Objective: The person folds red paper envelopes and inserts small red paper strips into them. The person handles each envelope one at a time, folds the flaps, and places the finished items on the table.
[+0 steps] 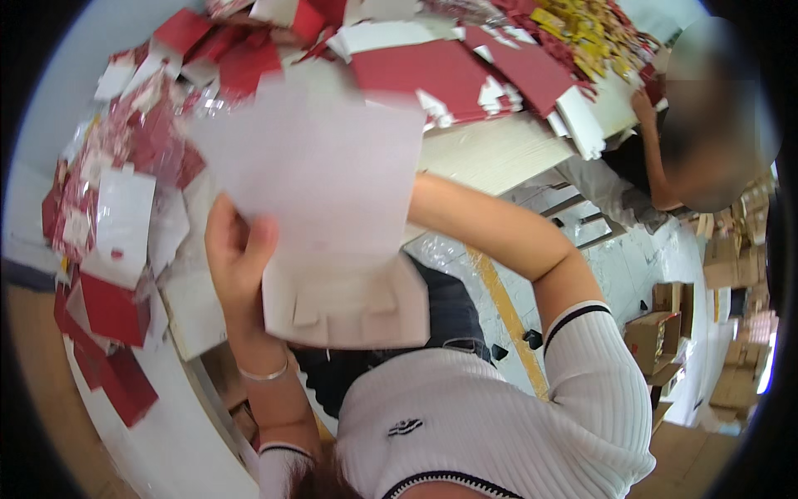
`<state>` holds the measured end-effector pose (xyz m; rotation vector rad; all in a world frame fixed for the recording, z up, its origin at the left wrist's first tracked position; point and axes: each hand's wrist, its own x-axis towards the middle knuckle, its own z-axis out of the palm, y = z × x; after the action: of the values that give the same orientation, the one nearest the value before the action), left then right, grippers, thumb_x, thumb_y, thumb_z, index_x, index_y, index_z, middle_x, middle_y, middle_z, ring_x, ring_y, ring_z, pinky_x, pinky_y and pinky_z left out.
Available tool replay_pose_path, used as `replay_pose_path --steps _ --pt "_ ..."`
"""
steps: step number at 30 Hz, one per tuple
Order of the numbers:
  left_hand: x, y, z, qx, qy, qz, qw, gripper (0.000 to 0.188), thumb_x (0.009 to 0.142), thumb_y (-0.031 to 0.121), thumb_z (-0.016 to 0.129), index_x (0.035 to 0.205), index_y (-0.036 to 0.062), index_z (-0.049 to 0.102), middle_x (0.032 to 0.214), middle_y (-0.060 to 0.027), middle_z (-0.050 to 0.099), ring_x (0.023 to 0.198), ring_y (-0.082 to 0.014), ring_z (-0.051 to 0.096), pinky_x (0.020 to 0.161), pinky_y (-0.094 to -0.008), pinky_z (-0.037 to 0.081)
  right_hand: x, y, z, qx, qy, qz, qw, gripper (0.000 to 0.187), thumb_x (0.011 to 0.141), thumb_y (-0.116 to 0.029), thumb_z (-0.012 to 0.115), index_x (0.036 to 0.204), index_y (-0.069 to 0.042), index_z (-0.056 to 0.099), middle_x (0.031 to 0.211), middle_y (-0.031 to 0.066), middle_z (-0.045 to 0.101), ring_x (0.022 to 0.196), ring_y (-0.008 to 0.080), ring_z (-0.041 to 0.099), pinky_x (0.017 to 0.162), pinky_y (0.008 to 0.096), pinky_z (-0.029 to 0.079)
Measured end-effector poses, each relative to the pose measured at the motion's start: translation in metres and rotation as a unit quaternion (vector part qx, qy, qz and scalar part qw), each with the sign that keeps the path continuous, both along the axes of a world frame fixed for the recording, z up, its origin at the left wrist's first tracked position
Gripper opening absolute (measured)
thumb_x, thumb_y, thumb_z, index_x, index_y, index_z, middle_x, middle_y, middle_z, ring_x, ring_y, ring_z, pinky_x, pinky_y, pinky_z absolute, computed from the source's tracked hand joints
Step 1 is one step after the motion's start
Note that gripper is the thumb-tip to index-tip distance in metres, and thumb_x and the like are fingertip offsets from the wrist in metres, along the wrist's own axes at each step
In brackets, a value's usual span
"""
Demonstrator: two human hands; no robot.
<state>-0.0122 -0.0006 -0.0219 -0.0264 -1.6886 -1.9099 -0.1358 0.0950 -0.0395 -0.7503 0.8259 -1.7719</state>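
White card piece (332,183), partly folded, blurred, held up over the near edge of the tabletop (482,158); notched, tray-like lower end near the person's lap. Left hand (237,254) closed on its left edge, thumb on the near face. Right forearm (490,224) runs behind the card; right hand hidden there, grip cannot be told. Red-and-white card pieces (424,75) lie beyond; crumpled heap (116,158) to the left
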Motion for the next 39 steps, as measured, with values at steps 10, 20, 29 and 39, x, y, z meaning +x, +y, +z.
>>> replay_pose_path --steps 10,20,29,39 --pt "0.01 0.012 0.015 -0.023 0.066 0.054 0.996 0.016 0.08 0.012 0.063 0.087 0.0019 0.053 0.077 0.0014 0.055 0.067 -0.0033 0.045 0.061 -0.0167 0.036 -0.006 0.03 0.036 0.027 0.165 -0.025 0.986 0.029 0.08 -0.01 0.058 0.107 -0.001 0.055 0.092 0.0035 0.059 0.079 0.0091 0.055 0.069 0.0223 0.045" --pt "0.036 -0.009 0.018 -0.427 0.158 0.108 0.884 0.015 0.067 0.012 0.065 0.073 0.0099 0.051 0.08 -0.008 0.065 0.059 -0.0153 0.047 0.05 -0.0244 0.035 -0.016 0.051 0.067 0.012 0.374 -0.015 0.927 0.011 0.076 0.004 0.059 0.086 0.0 0.056 0.083 0.0023 0.05 0.08 0.0103 0.051 0.072 0.0218 0.042" --pt "0.073 0.0 -0.004 -0.41 0.11 0.191 0.885 0.021 0.073 0.004 0.06 0.091 0.0016 0.052 0.103 -0.0231 0.055 0.091 -0.0298 0.058 0.076 -0.0364 0.05 0.001 0.03 0.048 -0.064 0.24 -0.187 0.95 0.031 0.078 0.0 0.06 0.106 0.001 0.049 0.101 0.0097 0.052 0.087 0.0144 0.055 0.075 0.0221 0.044" --pt "0.075 -0.013 -0.014 -0.205 -0.084 0.267 0.938 0.023 0.085 0.006 0.048 0.107 0.0001 0.054 0.106 -0.0143 0.058 0.089 -0.0194 0.058 0.073 -0.029 0.047 0.025 0.022 0.02 -0.133 0.346 -0.271 0.888 0.019 0.076 0.011 0.056 0.093 0.003 0.052 0.093 0.0065 0.053 0.086 0.0101 0.053 0.073 0.02 0.043"
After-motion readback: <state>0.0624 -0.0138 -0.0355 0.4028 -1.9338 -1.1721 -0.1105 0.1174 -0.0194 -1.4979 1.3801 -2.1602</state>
